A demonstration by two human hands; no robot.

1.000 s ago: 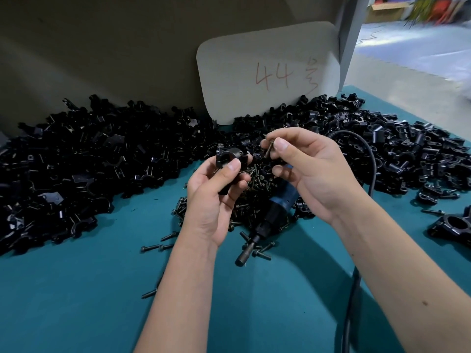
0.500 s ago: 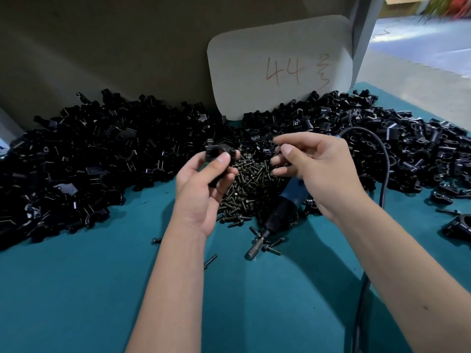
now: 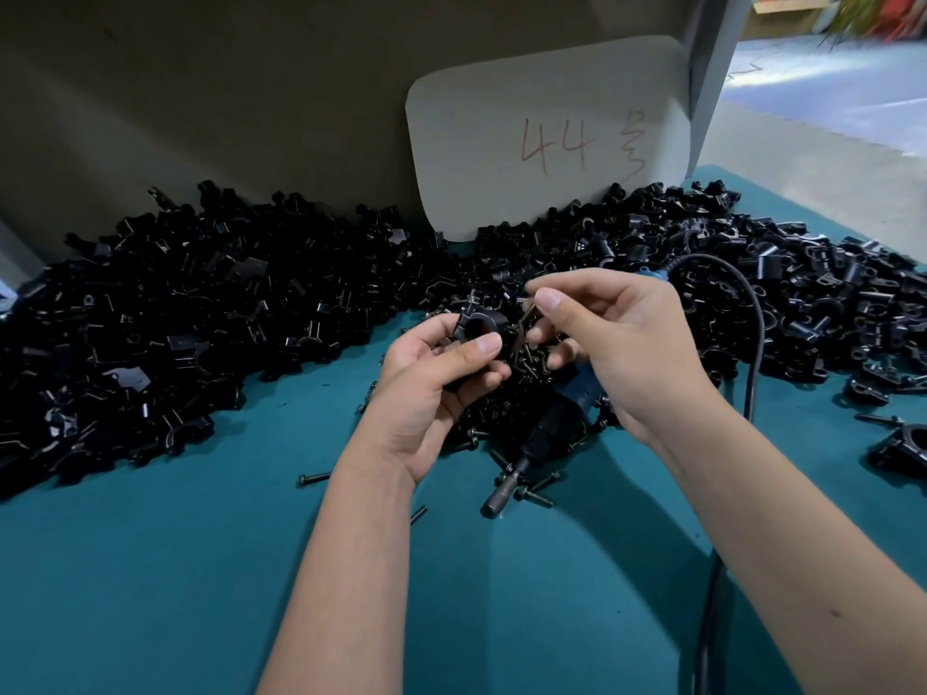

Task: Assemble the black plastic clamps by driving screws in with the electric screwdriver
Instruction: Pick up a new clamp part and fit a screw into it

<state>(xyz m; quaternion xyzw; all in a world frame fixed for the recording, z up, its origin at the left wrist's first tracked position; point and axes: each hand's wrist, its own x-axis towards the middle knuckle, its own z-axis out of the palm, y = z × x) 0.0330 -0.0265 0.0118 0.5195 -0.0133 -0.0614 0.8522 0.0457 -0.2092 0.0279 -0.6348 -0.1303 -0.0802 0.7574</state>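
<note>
Teal bench cloth [image 3: 150, 569] lies under heaps of black parts. Her left hand [image 3: 426, 393] pinches a clamp [image 3: 481, 326] by its rim; it looks light, stiff and slick. Right hand [image 3: 617, 343] pinches a screw [image 3: 526, 318] beside it, with the screwdriver [image 3: 547, 433] tucked beneath her palm.

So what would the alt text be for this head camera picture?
The left hand holds a black clamp while the right hand pinches a screw beside it, above an electric screwdriver lying on a teal table amid clamp parts.
</note>
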